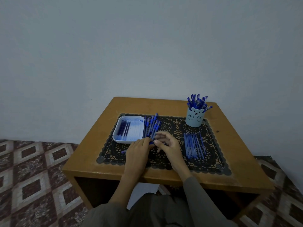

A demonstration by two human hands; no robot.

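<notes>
Blue pen (pixel 124 151) sits mid-frame over the lace mat (pixel 211 163). The left hand (pixel 139 149) is wrapped round it, so only one end pokes out. The right hand (pixel 168 145) is up against the other end, but it's blurry, so I can't tell if it's pinching anything. Just above is a pile of pens (pixel 153 125), with a white tray (pixel 129 140) on its left. Refills (pixel 193 145) and a bear cup (pixel 195 118) sit to the right.
</notes>
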